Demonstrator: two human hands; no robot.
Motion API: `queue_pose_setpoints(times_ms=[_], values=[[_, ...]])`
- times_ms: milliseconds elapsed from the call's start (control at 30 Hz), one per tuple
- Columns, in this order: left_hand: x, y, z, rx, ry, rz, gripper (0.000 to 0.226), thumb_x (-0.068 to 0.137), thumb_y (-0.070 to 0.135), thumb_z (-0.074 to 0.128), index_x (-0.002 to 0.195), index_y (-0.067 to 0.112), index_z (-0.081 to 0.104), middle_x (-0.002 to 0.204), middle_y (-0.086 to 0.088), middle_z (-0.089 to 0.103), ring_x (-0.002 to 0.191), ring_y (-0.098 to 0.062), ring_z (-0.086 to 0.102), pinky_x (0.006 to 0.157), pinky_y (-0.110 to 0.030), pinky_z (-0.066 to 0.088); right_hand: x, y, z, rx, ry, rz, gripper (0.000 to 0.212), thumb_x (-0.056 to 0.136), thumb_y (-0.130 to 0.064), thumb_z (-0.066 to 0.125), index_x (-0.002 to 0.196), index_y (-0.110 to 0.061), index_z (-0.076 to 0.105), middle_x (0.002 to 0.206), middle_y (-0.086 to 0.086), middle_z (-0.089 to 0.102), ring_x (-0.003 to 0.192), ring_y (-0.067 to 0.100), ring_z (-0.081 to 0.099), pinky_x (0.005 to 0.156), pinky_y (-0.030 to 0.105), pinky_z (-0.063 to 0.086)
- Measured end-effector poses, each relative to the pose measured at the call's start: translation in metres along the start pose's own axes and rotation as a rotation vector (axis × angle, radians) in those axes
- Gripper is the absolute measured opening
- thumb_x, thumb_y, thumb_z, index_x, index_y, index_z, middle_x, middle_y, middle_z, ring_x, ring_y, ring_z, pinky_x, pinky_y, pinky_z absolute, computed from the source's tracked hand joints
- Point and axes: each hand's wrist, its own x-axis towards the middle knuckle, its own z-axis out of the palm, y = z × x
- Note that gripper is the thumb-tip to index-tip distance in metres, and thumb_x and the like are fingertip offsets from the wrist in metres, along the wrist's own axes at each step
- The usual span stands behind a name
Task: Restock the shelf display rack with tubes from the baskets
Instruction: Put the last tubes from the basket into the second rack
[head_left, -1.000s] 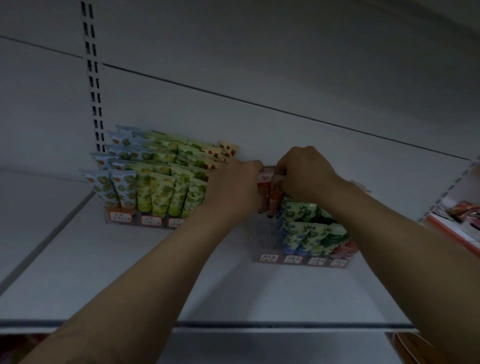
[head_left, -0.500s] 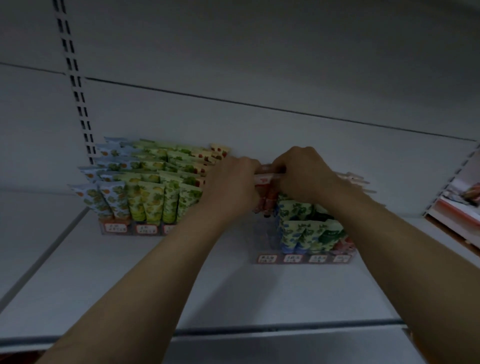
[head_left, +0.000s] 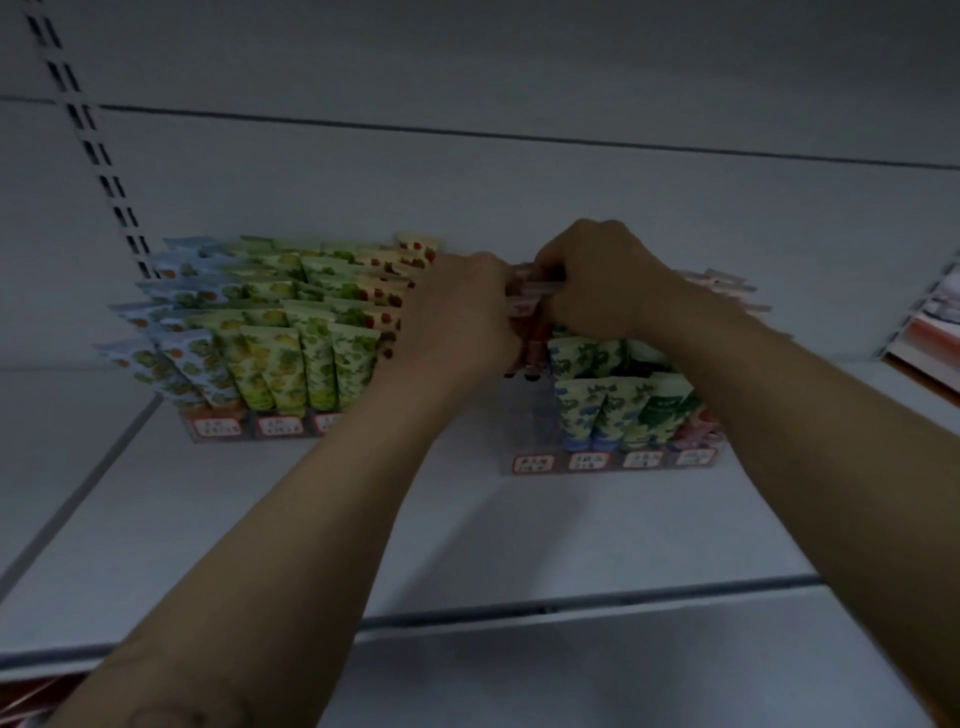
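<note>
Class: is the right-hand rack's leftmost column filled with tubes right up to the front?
No: the right-hand rack shows bare clear plastic at that column's front, with pink tubes only further back.

Both bare forearms reach forward and up from the lower corners of the view, drawing in until the hands sit close together at the centre. The left hand (head_left: 457, 317) shows its back to the camera, its fingers curled away and gripping a small bunch of pink tubes (head_left: 525, 300). The right hand (head_left: 602, 280) sits slightly higher, its fingers curled round the same bunch from the other side
</note>
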Motion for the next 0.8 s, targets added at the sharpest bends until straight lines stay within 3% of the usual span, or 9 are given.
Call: queue_pose_setpoints(times_ms=[133, 233, 333, 433, 533, 600, 700, 800], values=[[0.002, 0.003, 0.002, 0.056, 0.012, -0.030, 0.012, 0.074, 0.017, 0.068, 0.079, 0.016, 0.057, 0.062, 0.000, 0.043, 0.062, -0.020, 0.046, 0.046, -0.026, 0.026, -0.001, 0.000, 0.003, 0.016, 0.018, 0.026, 0.018, 0.084, -0.005, 0.054, 0.067, -0.011, 0.058, 0.061, -0.001, 0.048, 0.061, 0.016, 0.047, 0.048, 0.015, 0.030], [0.001, 0.004, 0.004, 0.085, 0.048, -0.048, 0.019, 0.074, 0.020, 0.069, 0.092, 0.015, 0.066, 0.079, -0.008, 0.060, 0.077, -0.027, 0.059, 0.054, -0.029, 0.035, -0.001, -0.001, 0.005, 0.042, 0.058, 0.049, 0.016, 0.084, -0.005, 0.054, 0.084, -0.001, 0.070, 0.075, 0.008, 0.061, 0.070, 0.019, 0.052, 0.051, 0.023, 0.036], [-0.003, 0.001, 0.010, 0.073, 0.056, -0.033, 0.029, 0.077, 0.022, 0.067, 0.106, 0.020, 0.067, 0.092, -0.008, 0.067, 0.085, -0.027, 0.063, 0.060, -0.031, 0.046, -0.005, -0.003, 0.007, 0.082, 0.034, 0.092, 0.023, 0.086, -0.008, 0.054, 0.100, -0.006, 0.072, 0.094, 0.012, 0.069, 0.072, 0.018, 0.054, 0.062, 0.023, 0.043], [-0.012, 0.000, 0.011, -0.063, 0.007, -0.027, 0.035, 0.081, 0.021, 0.064, 0.116, 0.023, 0.061, 0.098, -0.005, 0.069, 0.088, -0.026, 0.065, 0.069, -0.037, 0.055, -0.018, -0.007, 0.002, 0.127, 0.031, 0.105, 0.024, 0.090, -0.015, 0.055, 0.109, -0.013, 0.070, 0.106, 0.011, 0.069, 0.080, 0.018, 0.057, 0.061, 0.017, 0.042], [-0.032, 0.005, 0.002, -0.073, 0.017, -0.044, 0.045, 0.085, 0.022, 0.062, 0.129, 0.022, 0.051, 0.112, -0.008, 0.061, 0.103, -0.029, 0.058, 0.074, -0.040, 0.052, -0.042, -0.011, -0.011, 0.209, 0.173, 0.107, 0.040, 0.088, -0.023, 0.063, 0.127, -0.017, 0.059, 0.128, 0.004, 0.061, 0.111, 0.014, 0.057, 0.088, 0.012, 0.036], [-0.052, 0.009, -0.006, -0.089, 0.057, -0.064, 0.054, 0.086, 0.024, 0.062, 0.136, 0.021, 0.043, 0.126, -0.008, 0.053, 0.116, -0.028, 0.049, 0.081, -0.040, 0.048, -0.064, -0.015, -0.021, 0.218, 0.243, 0.098, 0.056, 0.085, -0.028, 0.067, 0.137, -0.020, 0.049, 0.139, 0.002, 0.051, 0.125, 0.014, 0.049, 0.099, 0.017, 0.032], [-0.082, 0.019, -0.019, -0.039, 0.076, -0.067, 0.057, 0.086, 0.032, 0.065, 0.137, 0.021, 0.042, 0.133, -0.005, 0.050, 0.124, -0.026, 0.041, 0.084, -0.038, 0.044, -0.101, -0.019, -0.022, 0.134, 0.278, 0.068, 0.068, 0.081, -0.031, 0.071, 0.142, -0.020, 0.042, 0.142, 0.003, 0.048, 0.129, 0.020, 0.044, 0.106, 0.027, 0.032], [-0.106, 0.028, -0.026, 0.028, 0.042, -0.035, 0.049, 0.087, 0.035, 0.064, 0.130, 0.020, 0.047, 0.129, -0.004, 0.053, 0.123, -0.025, 0.041, 0.086, -0.039, 0.045, -0.138, -0.023, -0.005, 0.072, 0.343, 0.036, 0.067, 0.077, -0.031, 0.075, 0.137, -0.016, 0.049, 0.134, 0.008, 0.054, 0.123, 0.027, 0.047, 0.103, 0.032, 0.034]])
